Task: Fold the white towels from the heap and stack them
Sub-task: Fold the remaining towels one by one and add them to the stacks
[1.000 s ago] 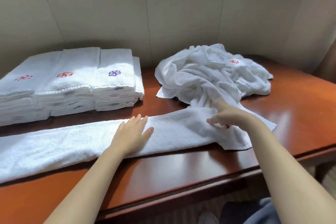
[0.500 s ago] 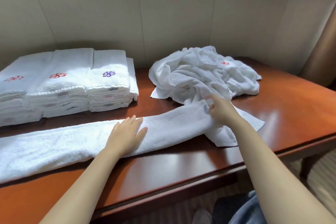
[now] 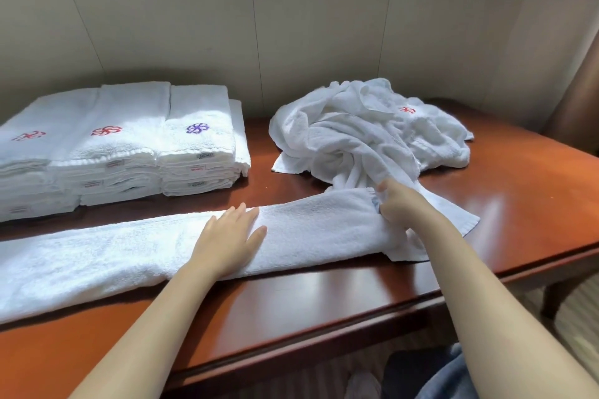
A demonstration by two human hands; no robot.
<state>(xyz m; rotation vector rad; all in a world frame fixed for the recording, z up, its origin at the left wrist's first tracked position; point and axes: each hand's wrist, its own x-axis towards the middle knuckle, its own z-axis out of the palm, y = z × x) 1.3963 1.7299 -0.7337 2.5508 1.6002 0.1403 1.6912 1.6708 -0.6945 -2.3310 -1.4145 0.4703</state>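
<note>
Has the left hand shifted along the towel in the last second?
No. The left hand lies flat on the long towel at the same spot as before, below and slightly right of the purple-logo stack.

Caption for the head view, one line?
Left hand presses the long towel flat; right hand grips its end by the heap.

Fluffy white terry-cloth towel [image 3: 129,249] on a glossy, polished wooden table [image 3: 518,197]

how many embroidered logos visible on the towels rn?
4: left-stack red logo, middle-stack red logo, right-stack purple logo, heap red logo. More may be hidden in folds.
</note>
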